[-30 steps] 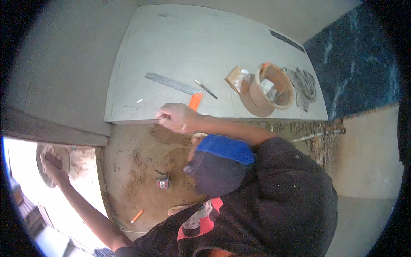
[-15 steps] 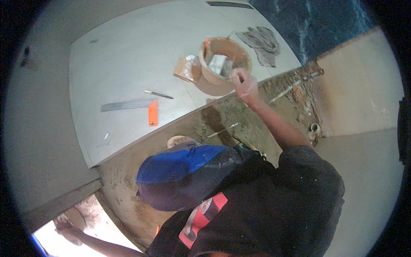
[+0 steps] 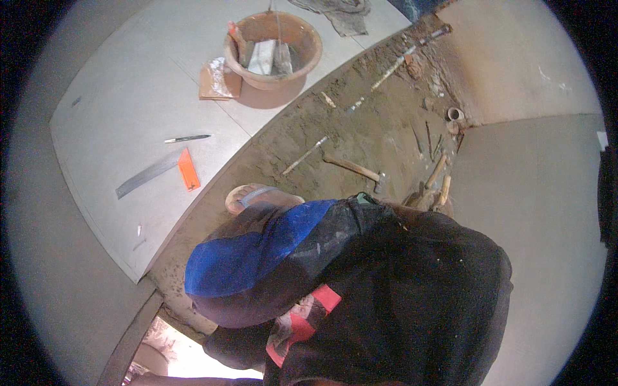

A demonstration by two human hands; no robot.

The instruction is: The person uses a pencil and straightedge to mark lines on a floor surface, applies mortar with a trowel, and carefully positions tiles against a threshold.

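Observation:
My left hand [image 3: 133,372] is only partly seen at the lower left, in front of the bright opening, and its fingers are too unclear to read. Near it is a rounded tan container [image 3: 150,358]. Of my right arm [image 3: 407,213], a short stretch shows beside my knee; the hand itself is hidden. Nearest to that arm lie a hammer [image 3: 353,168] with a wooden handle and several wooden-handled tools [image 3: 437,172] on the rough cement floor.
On the pale tiled floor stand a brown bucket [image 3: 273,82] with tools inside, a cardboard piece [image 3: 215,87], a pen [image 3: 188,138], an orange-handled square [image 3: 188,170] and a grey cloth [image 3: 347,16]. A thin rod [image 3: 306,155], a pipe [image 3: 389,69] and a pipe stub [image 3: 455,114] lie beyond the tile edge.
My right hand has left the bucket rim and drawn back out of sight toward my body. The view has shifted, and the left hand now sits lower, mostly cut off.

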